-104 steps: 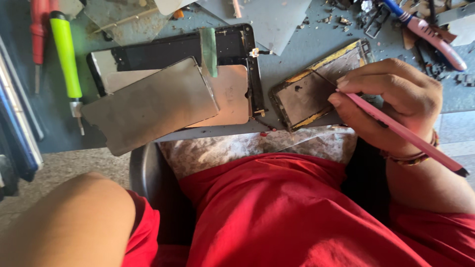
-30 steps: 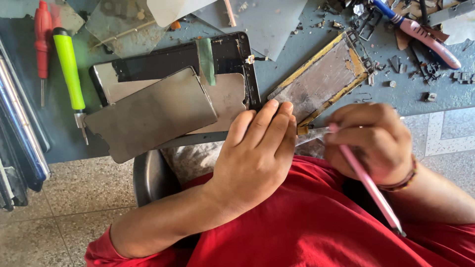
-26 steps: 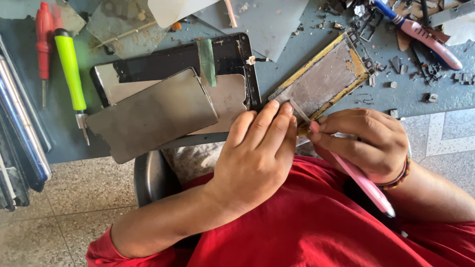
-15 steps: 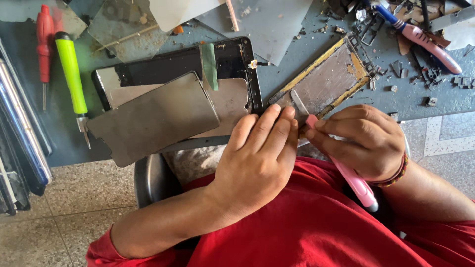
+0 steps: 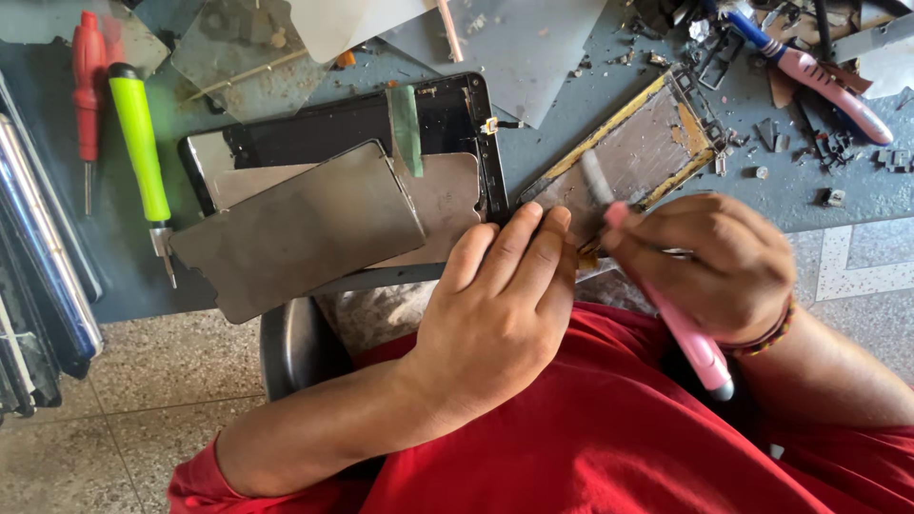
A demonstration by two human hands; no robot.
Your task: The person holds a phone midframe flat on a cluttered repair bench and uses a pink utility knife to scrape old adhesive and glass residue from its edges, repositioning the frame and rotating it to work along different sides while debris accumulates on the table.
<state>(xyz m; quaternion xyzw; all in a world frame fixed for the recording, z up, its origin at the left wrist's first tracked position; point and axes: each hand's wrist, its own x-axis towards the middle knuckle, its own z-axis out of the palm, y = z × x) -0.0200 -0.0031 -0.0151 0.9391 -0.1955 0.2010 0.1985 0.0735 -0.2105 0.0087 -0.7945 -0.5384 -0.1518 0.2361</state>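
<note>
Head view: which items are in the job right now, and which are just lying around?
In hand:
left hand steadying the gold-edged metal frame
right hand holding the pink-handled blade tool

Lying about:
green-handled screwdriver
red screwdriver
grey metal plate
black phone frame
second pink-handled tool

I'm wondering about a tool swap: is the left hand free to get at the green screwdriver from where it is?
Probably yes. The left hand only steadies the metal frame and grips no tool. The green screwdriver lies uncovered on the bench, left of the stacked panels, with nothing over it.
</note>
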